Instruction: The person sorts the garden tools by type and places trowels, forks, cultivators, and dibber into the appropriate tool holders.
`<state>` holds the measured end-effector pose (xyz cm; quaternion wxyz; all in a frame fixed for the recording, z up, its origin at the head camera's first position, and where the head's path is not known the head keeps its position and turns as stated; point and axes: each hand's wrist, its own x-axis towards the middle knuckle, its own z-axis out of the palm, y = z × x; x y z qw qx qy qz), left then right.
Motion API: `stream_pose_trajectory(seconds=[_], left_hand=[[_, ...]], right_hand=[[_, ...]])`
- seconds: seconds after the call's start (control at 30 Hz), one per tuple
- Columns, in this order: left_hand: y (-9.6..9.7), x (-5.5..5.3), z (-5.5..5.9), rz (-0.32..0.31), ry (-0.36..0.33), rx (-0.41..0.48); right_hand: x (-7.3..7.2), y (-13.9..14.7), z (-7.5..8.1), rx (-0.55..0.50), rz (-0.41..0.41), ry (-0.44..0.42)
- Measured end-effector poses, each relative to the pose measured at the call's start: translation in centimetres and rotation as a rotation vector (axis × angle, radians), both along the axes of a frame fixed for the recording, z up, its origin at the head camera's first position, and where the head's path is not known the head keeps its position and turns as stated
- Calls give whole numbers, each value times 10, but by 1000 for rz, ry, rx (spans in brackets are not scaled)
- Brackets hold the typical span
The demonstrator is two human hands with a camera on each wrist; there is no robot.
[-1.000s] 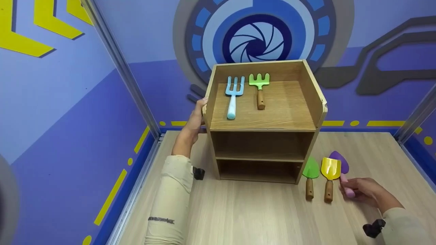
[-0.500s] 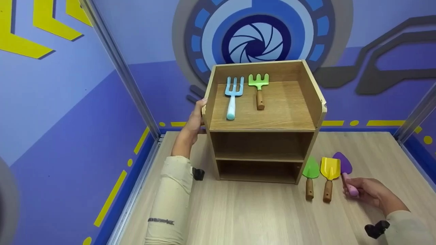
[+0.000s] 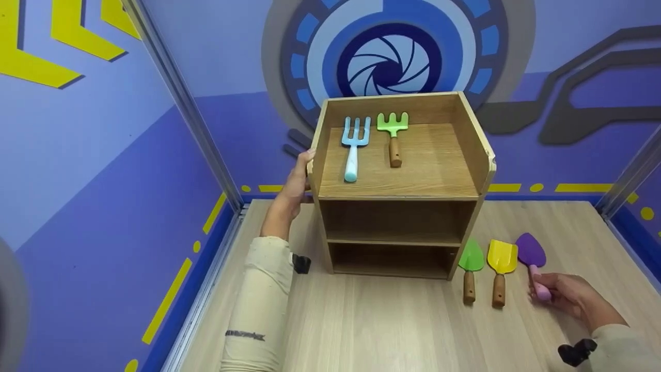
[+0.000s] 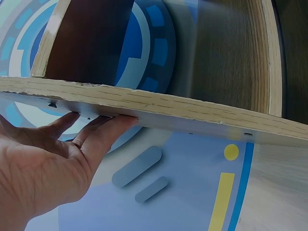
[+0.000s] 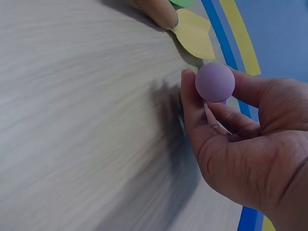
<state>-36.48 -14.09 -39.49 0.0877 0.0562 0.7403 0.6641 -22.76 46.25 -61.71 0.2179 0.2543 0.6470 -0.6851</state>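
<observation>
My right hand [image 3: 576, 294] pinches the pink handle of a purple hand trowel [image 3: 531, 250] between thumb and fingers. The right wrist view shows the round handle end [image 5: 215, 82] held there. To its left lie a yellow hand trowel [image 3: 502, 256] and a green hand trowel [image 3: 471, 255], both with brown handles. My left hand [image 3: 293, 187] rests on the outer left side of a small wooden shelf unit [image 3: 400, 197], its fairly straight fingers [image 4: 103, 137] touching the panel. On the top shelf lie a light blue hand fork [image 3: 355, 142] and a green hand fork [image 3: 394, 135].
Two lower compartments [image 3: 400, 222] of the unit face forward. The wood-look tabletop [image 3: 382, 325] extends in front. A blue patterned wall [image 3: 232, 134] stands behind, with metal corner posts [image 3: 191, 108] on either side.
My right hand has shifted to the right with the purple trowel, opening a gap between it and the yellow one. The left hand and the shelf unit stay where they were.
</observation>
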Motion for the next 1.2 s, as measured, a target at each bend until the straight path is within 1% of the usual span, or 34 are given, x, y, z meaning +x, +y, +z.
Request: stream_pose_trajectory(seconds=[0.27,0.43,0.67,0.9,1.03,1.2], left_hand=[[0,-1,-1,-5,3,6],[-1,-1,-1,3,-4,7],[0,0,0,4,-8,5],[0,0,-1,2,-19,3],[0,0,-1,-1,-11,7],[0,0,-1,-3,7,-2]], right_hand=[[3,6,8,-49,-40,2],[4,6,15,-58,-41,24],[8,5,22,32,4,88],[9,1,34,-52,14,167],[9,-3,42,-29,44,223],[10,-9,52,3,58,263]])
